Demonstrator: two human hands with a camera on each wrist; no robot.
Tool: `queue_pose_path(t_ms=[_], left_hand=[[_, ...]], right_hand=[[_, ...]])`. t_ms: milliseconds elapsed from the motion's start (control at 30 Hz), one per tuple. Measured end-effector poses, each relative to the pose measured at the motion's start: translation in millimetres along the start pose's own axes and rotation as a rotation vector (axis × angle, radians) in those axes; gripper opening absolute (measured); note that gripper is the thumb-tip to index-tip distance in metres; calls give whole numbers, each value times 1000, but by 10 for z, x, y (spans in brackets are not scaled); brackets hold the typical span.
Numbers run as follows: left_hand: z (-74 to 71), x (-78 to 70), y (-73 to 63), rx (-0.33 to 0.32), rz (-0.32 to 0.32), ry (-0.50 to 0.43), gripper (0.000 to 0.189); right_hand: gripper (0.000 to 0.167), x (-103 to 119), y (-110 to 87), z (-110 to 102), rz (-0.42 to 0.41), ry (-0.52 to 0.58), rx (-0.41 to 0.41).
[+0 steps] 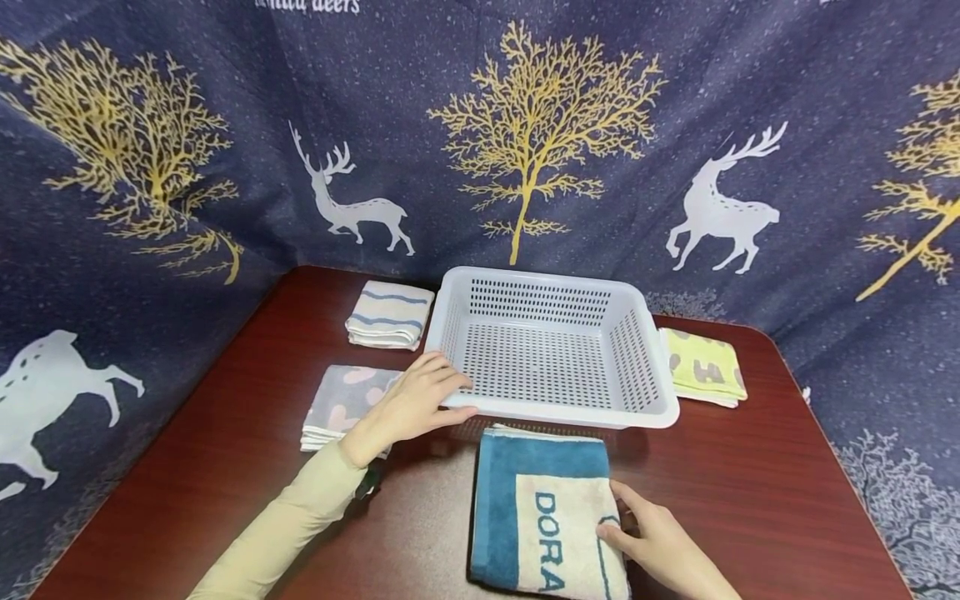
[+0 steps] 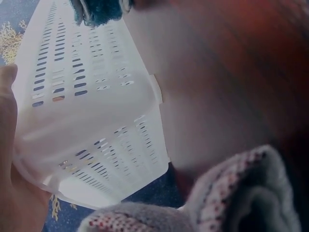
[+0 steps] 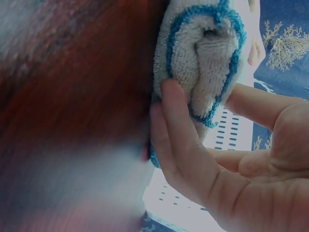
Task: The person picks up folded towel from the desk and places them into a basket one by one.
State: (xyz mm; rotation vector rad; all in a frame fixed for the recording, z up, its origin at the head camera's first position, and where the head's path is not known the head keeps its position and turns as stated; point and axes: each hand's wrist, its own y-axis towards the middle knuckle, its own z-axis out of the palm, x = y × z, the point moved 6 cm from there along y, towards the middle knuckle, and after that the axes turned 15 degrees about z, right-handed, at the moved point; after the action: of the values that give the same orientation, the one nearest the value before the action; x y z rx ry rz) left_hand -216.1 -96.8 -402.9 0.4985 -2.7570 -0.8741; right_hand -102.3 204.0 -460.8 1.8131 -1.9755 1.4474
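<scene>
My left hand (image 1: 415, 395) rests over the near left corner of the white perforated plastic basket (image 1: 570, 412), its fingers across the rim and its thumb along the near side. The basket's side wall (image 2: 87, 121) also fills much of the left wrist view. In front of the basket lies a folded blue and cream towel (image 1: 498, 500) with "DORA" lettering. My right hand (image 1: 656, 533) pinches this towel's right edge, thumb on top and fingers underneath. Up close, the right wrist view shows the towel's rolled folds (image 3: 203, 63) between thumb and fingers.
A grey and pink folded towel (image 1: 337, 400) lies beside my left wrist. Behind it sits a white towel with blue stripes (image 1: 390, 312), left of the basket. A yellow-green towel (image 1: 705, 367) lies at the basket's right. A dark patterned cloth (image 1: 420, 150) hangs behind the red-brown table (image 1: 750, 483).
</scene>
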Motion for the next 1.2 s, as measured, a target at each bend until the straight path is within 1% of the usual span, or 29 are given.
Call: queue_pose_path(t_ms=[100, 167, 267, 367, 433, 500, 600, 667, 700, 733, 767, 800, 833, 933, 1000, 1067, 1133, 1200], left_hand=[[-30, -6, -7, 16, -32, -54, 38], [-53, -6, -19, 31, -76, -105, 36], [-98, -7, -49, 40, -176, -210, 28], [-150, -21, -89, 15, -291, -322, 23], [-197, -36, -114, -45, -373, -424, 22], [-248, -46, -146, -135, -464, -533, 21], [-320, -50, -192, -314, -597, -708, 19], [-356, -60, -218, -414, -667, -807, 19], [-363, -70, -227, -447, -693, -855, 19], [-368, -85, -234, -463, -716, -895, 21], [-367, -105, -239, -462, -731, -928, 22], [-356, -128, -242, -445, -741, -964, 24], [-334, -155, -247, -409, -751, -998, 25], [-237, -244, -254, -252, -761, -1093, 28], [-164, -298, -259, -151, -748, -1144, 28], [-99, -343, -266, -75, -733, -1183, 29], [-43, -376, -280, -28, -728, -1209, 29], [0, -408, -293, 3, -731, -1237, 29]], right_hand=[[76, 0, 9, 9, 14, 0, 10], [76, 2, 6, 12, 18, 7, 16], [75, 2, -9, 17, 11, 26, 23], [74, -2, -23, 29, -3, 80, 48], [71, -5, -30, 37, -12, 120, 61], [69, -11, -32, 43, -7, 161, 69], [67, -25, -38, 42, 15, 195, 54], [68, -42, -36, 37, 42, 204, 36], [69, -53, -34, 32, 58, 205, 24], [70, -65, -31, 28, 73, 203, 14], [71, -77, -26, 25, 89, 203, 5], [72, -89, -19, 22, 107, 201, -3], [73, -99, -13, 20, 122, 201, -7], [73, -122, -3, 18, 152, 202, -15], [73, -128, -1, 18, 153, 206, -15], [73, -124, -4, 19, 141, 210, -13], [72, -114, -9, 20, 123, 219, -8], [73, -102, -15, 20, 105, 229, -2]])
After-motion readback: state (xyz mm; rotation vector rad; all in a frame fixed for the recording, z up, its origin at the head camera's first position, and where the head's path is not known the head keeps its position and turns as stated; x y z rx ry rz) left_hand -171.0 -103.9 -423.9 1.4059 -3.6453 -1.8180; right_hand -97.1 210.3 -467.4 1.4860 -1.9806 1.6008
